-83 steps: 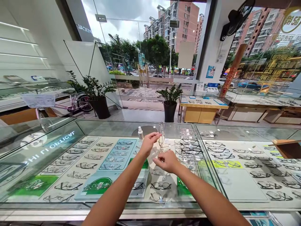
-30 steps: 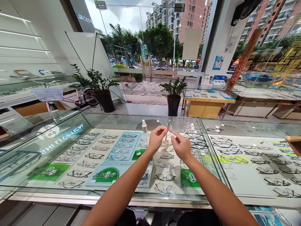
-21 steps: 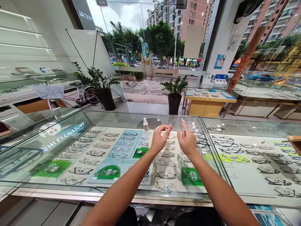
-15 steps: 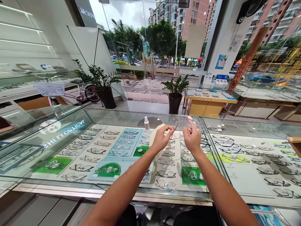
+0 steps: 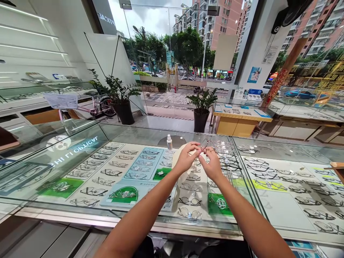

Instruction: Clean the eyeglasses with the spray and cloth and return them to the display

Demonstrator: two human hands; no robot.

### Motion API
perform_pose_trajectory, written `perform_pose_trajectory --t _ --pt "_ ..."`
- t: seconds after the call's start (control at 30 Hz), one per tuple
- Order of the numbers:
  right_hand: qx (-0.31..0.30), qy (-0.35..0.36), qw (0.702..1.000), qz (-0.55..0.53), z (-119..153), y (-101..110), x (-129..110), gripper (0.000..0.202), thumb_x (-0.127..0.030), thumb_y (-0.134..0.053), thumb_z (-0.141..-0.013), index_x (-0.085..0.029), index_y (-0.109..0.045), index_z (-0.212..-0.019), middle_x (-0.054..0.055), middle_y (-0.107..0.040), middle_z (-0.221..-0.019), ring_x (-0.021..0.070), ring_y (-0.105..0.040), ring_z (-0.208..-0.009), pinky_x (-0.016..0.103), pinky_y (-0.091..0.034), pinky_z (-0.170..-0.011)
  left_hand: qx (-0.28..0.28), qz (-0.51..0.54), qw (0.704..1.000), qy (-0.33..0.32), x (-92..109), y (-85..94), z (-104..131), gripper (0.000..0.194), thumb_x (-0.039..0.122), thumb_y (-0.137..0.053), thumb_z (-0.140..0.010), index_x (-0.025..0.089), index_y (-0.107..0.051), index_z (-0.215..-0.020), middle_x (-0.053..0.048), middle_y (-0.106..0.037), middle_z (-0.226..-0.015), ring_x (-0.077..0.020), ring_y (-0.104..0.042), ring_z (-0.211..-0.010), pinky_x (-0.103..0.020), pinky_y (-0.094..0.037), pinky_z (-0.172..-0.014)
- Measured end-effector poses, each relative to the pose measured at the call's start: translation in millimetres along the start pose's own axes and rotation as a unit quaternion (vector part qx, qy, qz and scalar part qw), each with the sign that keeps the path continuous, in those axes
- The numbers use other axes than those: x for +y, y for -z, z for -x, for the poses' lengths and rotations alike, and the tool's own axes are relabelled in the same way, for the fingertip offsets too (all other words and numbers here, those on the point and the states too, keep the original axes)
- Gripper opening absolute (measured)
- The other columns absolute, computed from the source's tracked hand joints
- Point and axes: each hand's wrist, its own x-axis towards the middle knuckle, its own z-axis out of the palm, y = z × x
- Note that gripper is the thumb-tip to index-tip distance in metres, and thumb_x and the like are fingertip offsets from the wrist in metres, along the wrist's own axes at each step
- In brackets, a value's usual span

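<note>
Both hands meet above the glass counter around a thin-framed pair of eyeglasses (image 5: pixel 206 142). My left hand (image 5: pixel 189 156) pinches its near part between thumb and fingers. On the other side my right hand (image 5: pixel 212 163) has its fingers closed on the frame too. A pale cloth (image 5: pixel 177 156) lies under and beside the left hand, partly hidden by it. Just beyond the cloth a small white spray bottle (image 5: pixel 169 142) stands upright on the glass.
The glass display counter (image 5: pixel 145 138) holds rows of eyeglasses (image 5: pixel 190 201) and green display cards (image 5: pixel 220 204). Potted plants (image 5: pixel 201 118) stand on the floor beyond it. A bicycle (image 5: pixel 92 102) is at the left and a wooden display table (image 5: pixel 233 123) at the right.
My right hand has moved left, from apart with a raised finger to closed on the eyeglasses beside my left hand. The eyeglasses have turned between the hands.
</note>
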Motion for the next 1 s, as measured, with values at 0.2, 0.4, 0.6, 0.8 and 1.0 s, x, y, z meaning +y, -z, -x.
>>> perform_pose_trajectory --t 0.2,0.4,0.6,0.8,1.0 --pt "0.004 -0.021 0.996 -0.088 -3 0 -1 0.026 -0.037 -0.061 -0.097 -0.023 -0.075 -0.114 0.009 -0.072 -0.117 0.0250 -0.065 -0.109 0.038 -0.052 -0.090 -0.028 0.079 0.995 0.056 -2 2.4 -2 0.027 0.047 -0.075 -0.087 0.020 -0.078 -0.086 -0.014 -0.066 -0.132 -0.0296 -0.062 -0.124 -0.041 -0.052 -0.102" --pt "0.016 -0.037 0.995 -0.096 -2 0 -4 0.022 -0.039 -0.065 -0.096 -0.022 -0.076 -0.104 0.008 -0.078 -0.111 0.0243 -0.069 -0.103 0.037 -0.051 -0.088 -0.044 0.131 0.985 0.102 0 2.7 -3 0.025 0.045 -0.079 -0.084 0.020 -0.077 -0.081 -0.013 -0.070 -0.133 -0.0301 -0.063 -0.126 -0.044 -0.048 -0.109" --pt "0.043 -0.065 0.993 -0.084 -1 2 -5 0.026 -0.043 -0.067 -0.095 -0.022 -0.079 -0.103 0.009 -0.079 -0.107 0.0252 -0.068 -0.101 0.039 -0.050 -0.087 0.041 0.019 0.998 0.040 -1 7.6 -4 0.021 0.039 -0.069 -0.092 0.021 -0.076 -0.087 -0.012 -0.069 -0.128 -0.0289 -0.063 -0.122 -0.042 -0.049 -0.101" --pt "0.070 -0.068 0.993 -0.072 -3 4 -2 0.027 -0.043 -0.068 -0.094 -0.021 -0.081 -0.101 0.011 -0.081 -0.107 0.0267 -0.070 -0.103 0.042 -0.053 -0.089 0.338 -0.163 0.925 0.051 -39 52.0 -19 0.032 0.026 -0.067 -0.089 0.021 -0.063 -0.121 -0.015 -0.055 -0.133 -0.0278 -0.055 -0.122 -0.042 -0.042 -0.107" --pt "0.070 -0.028 0.996 -0.044 -2 5 -4 0.023 -0.041 -0.068 -0.095 -0.023 -0.082 -0.101 0.009 -0.083 -0.104 0.0266 -0.073 -0.101 0.046 -0.052 -0.097 0.284 -0.134 0.928 0.200 -96 96.8 -28 0.074 0.036 -0.078 -0.082 0.022 -0.042 -0.146 -0.020 -0.050 -0.151 -0.0331 -0.047 -0.141 -0.044 -0.039 -0.111"
